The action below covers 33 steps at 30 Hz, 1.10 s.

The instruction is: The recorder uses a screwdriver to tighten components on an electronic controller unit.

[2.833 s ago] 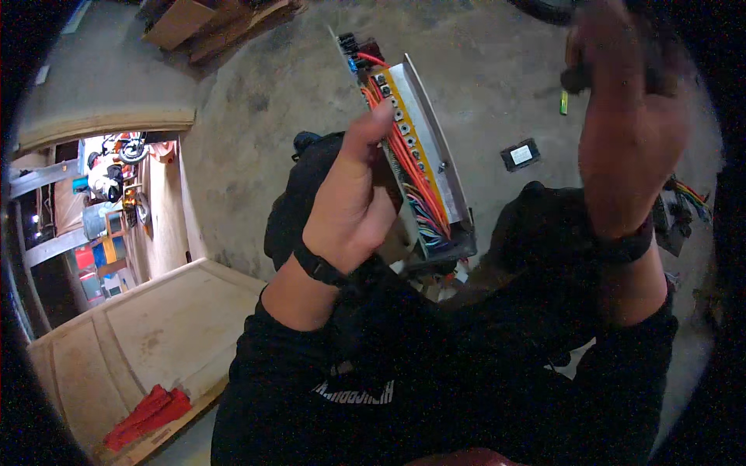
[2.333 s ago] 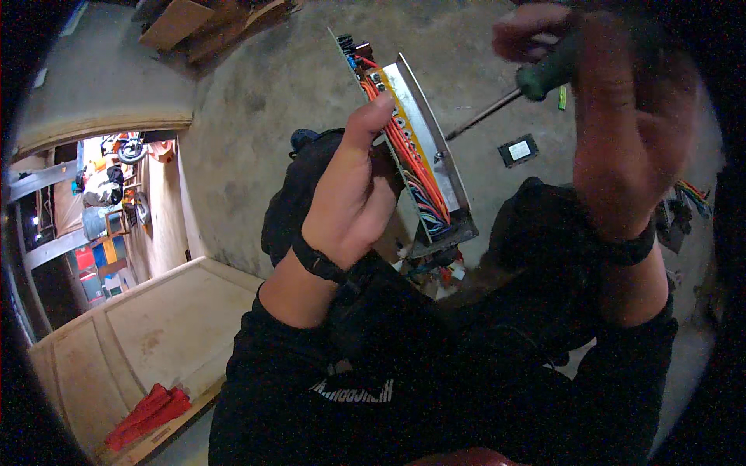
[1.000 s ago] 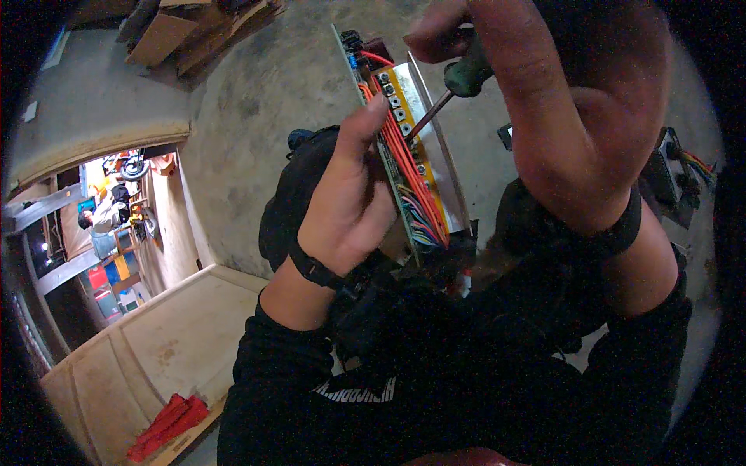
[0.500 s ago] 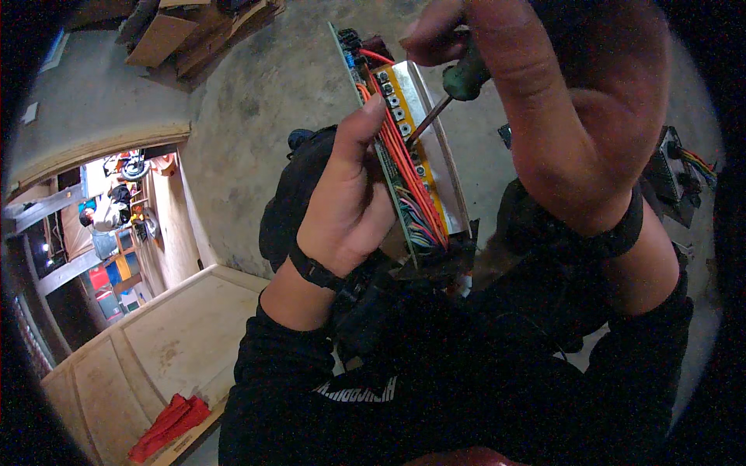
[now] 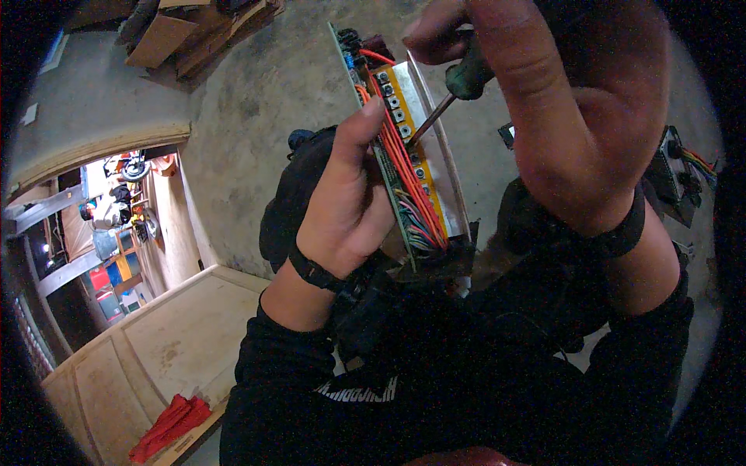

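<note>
My left hand, a dark band on its wrist, grips an electronic assembly at chest height over my lap. It has a green circuit board, orange-red wire bundles, a row of small components on a yellow strip and a silver metal plate, with thinner coloured wires at its lower end. In my right hand, curled above the assembly's right side, is a green-handled screwdriver; its shaft slants down to the component row. The exact spot where the tip rests is hard to make out.
Cardboard is piled at upper left. A doorway shows a cluttered bright space with a wheel. A wooden panel with a red cloth is at lower left; electronic units with wires lie at right on the concrete floor.
Over the last three seconds my right hand has moved left and brought the screwdriver onto the component row. In the last second both hands have barely moved.
</note>
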### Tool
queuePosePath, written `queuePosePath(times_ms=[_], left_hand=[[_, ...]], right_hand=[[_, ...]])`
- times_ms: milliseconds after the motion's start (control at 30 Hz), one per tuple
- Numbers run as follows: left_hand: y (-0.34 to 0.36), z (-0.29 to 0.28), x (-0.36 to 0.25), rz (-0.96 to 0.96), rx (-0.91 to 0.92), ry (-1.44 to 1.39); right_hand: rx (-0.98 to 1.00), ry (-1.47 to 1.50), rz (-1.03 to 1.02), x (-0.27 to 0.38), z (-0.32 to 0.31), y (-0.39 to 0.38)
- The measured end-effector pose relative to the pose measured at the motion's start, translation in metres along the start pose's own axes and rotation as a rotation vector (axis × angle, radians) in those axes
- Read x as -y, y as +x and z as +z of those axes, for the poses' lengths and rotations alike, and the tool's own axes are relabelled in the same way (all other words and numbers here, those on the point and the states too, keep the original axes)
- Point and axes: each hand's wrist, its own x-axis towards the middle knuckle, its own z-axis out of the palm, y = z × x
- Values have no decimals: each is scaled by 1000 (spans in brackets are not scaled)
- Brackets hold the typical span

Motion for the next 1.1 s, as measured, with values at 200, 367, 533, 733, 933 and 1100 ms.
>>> queuePosePath(times_ms=[200, 367, 533, 733, 933, 1100], left_hand=[[0, 1, 1, 23, -23, -8], [0, 0, 2, 17, -25, -18], [-2, -1, 1, 17, 13, -26], [1, 8, 3, 9, -52, -29], [0, 8, 8, 124, -44, 147], [-3, 8, 11, 238, -27, 343]], right_hand=[[6, 6, 2, -1, -6, -3], [13, 3, 3, 0, -9, -5], [19, 4, 5, 4, 1, 0], [25, 5, 1, 6, 3, 3], [28, 8, 2, 10, -3, 2], [26, 6, 5, 9, -15, 1]])
